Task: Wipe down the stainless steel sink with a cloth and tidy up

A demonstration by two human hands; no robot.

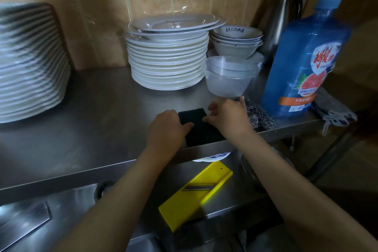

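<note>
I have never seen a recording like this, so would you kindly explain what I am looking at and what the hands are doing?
There is no machine here: a person wears one wide-angle camera on the head, looking down at their own bare arms. The left hand and right hand each hold an edge of a dark scouring pad lying on a steel shelf. Behind it stand a stack of white plates, blue-rimmed bowls and clear plastic containers. To the right are a steel wool scourer, a blue detergent bottle and a grey cloth. Below the shelf lies a yellow slicer, with the steel sink at lower left.
</note>
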